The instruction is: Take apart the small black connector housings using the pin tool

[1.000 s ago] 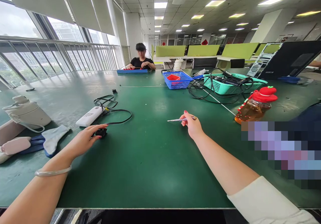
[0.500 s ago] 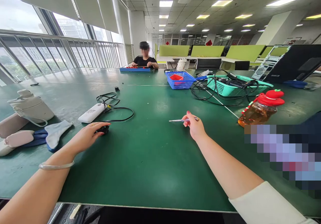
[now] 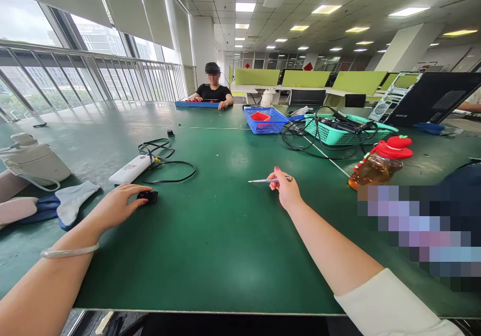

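On the green table (image 3: 210, 256), my left hand (image 3: 119, 204) rests at the left with its thumb and fingers around the near side of a small black object (image 3: 149, 196). My right hand (image 3: 286, 189), right of the middle, pinches a thin pointed silvery tool (image 3: 259, 180) whose tip points left. Just beyond my left hand lies a white power strip (image 3: 132, 169) with a black cable (image 3: 190, 175) looped beside it.
Blue basket (image 3: 266, 124), green basket with cables (image 3: 334, 134) and red-lidded bottle (image 3: 379, 168) stand at the right. A beige bottle (image 3: 41, 160) and blue-white cloth (image 3: 75, 203) lie left. A person (image 3: 212, 89) sits at the far end behind a blue tray (image 3: 197, 105).
The view has shifted slightly to the right. More of the black object shows beside my left fingers. My right hand keeps its grip on the tool. The far person's arm has moved down to the table.
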`<state>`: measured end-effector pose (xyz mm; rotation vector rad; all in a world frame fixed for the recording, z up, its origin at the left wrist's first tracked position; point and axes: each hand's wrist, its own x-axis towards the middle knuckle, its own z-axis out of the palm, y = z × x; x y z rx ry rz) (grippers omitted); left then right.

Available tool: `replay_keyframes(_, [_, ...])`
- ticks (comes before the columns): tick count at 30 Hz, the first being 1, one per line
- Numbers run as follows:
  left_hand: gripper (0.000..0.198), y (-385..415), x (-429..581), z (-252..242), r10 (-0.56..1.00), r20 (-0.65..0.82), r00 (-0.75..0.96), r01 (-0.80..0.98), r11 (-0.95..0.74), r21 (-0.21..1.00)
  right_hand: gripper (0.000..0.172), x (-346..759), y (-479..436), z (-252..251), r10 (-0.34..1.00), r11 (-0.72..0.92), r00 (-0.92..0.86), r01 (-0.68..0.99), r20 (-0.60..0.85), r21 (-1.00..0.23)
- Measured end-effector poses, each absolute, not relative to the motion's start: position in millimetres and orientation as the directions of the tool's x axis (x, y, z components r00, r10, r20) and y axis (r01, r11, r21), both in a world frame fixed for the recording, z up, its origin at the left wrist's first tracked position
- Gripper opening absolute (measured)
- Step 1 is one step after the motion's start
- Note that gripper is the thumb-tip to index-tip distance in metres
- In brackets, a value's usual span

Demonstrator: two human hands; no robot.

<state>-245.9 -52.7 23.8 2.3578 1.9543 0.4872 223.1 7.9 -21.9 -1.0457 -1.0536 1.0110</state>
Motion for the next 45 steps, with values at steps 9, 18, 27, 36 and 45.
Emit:
replay_keyframes(9, [0.060, -59, -170, 38, 0.887, 0.278, 0.370, 0.873, -0.434, 0.221, 0.048, 223, 7, -19, 0.961, 0.238, 0.175, -0.127, 0.214, -0.963])
replay_keyframes(18, [0.032, -15, -30, 41, 0.763, 0.189, 0.619, 0.761, -0.641, 0.095, 0.037, 221, 1, -17, 0.956, 0.262, 0.124, 0.055, 0.267, -0.963])
replay_keyframes(27, [0.038, 20, 8, 3, 0.837, 0.219, 0.501, 0.793, -0.546, 0.272, 0.026, 211, -17, -4, 0.776, 0.579, -0.117, 0.519, 0.619, -0.628])
replay_keyframes(36, [0.045, 24, 1, -7, 0.859, 0.210, 0.468, 0.759, -0.512, 0.403, 0.034, 200, -36, 7, 0.420, 0.855, -0.526, 0.503, 0.739, -0.128])
replay_keyframes(45, [0.038, 21, 2, -5, 0.850, 0.222, 0.479, 0.752, -0.527, 0.396, 0.037, 192, -39, 6, 0.294, 0.864, -0.686, 0.488, 0.666, 0.121])
